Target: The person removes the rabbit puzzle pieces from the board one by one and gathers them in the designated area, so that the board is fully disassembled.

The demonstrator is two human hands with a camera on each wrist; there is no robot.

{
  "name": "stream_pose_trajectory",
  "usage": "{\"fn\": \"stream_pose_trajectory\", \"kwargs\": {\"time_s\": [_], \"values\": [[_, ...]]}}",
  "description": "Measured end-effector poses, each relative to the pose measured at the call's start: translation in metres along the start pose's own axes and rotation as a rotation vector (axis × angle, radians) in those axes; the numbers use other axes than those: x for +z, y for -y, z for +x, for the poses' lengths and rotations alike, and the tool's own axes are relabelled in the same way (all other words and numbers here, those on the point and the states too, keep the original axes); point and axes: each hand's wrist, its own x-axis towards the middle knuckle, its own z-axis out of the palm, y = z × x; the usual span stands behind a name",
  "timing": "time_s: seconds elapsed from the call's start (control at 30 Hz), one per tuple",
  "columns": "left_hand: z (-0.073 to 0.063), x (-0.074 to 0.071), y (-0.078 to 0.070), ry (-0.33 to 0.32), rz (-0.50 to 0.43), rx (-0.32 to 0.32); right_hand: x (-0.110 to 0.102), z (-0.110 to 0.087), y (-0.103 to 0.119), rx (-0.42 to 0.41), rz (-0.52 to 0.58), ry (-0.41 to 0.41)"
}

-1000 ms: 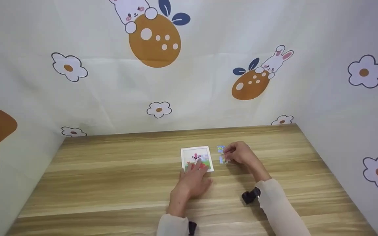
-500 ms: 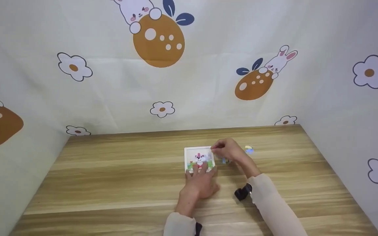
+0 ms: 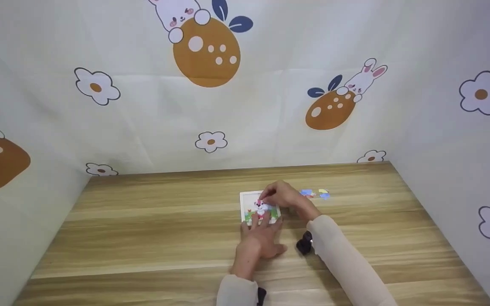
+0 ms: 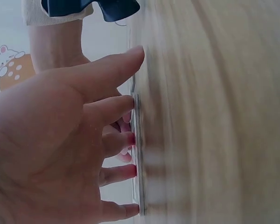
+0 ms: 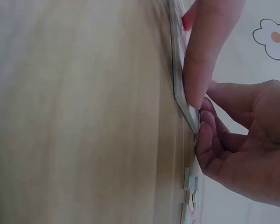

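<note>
Head view. Square puzzle board (image 3: 241,208), white-rimmed, flat on the desk (image 3: 151,229). Inside: partial picture with pink-and-white animal figure (image 3: 260,205) and green at both sides; upper area pale and plain. Left grip (image 3: 262,239), bare hand, with fingers spread over the near edge and thumb off to the right; probably so placed to steady the board while leaving its upper area uncovered. Right grip (image 3: 282,194), over the board's upper right, with fingers curled toward the thumb as in a pinch. Cannot tell contents of the pinch, if any. Loose pieces (image 3: 306,194), plus blue-and-yellow piece (image 3: 324,194): on the desk just right of the board, apart from it; likely there for a short reach from the right.

Left wrist view. Same board, seen edge-on, low against the desk. Pressed to it: four left fingertips, well separated, presumably for even pressure against sliding. Thumb clear of the board. Behind: right fingers, partly hidden.

Right wrist view. Board again edge-on, with left finger down near one corner. At that corner: right grip, bunched and low, presumably for close control near the surface. Contact with rim unclear. Farther along the desk: loose pieces, blurred.
</note>
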Motion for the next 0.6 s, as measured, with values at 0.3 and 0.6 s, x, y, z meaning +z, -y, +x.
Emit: {"fn": "stream_pose_trajectory", "kwargs": {"time_s": [0.3,0.6], "values": [[-0.0017,-0.0015,0.0003,0.014,-0.02,-0.006,-0.0042,0.001,-0.0045,-0.059,-0.018,0.091],[0.001,-0.0046,-0.0015,0.014,-0.037,-0.015,-0.0056,0.003,-0.0037,-0.07,-0.007,0.114]]}}
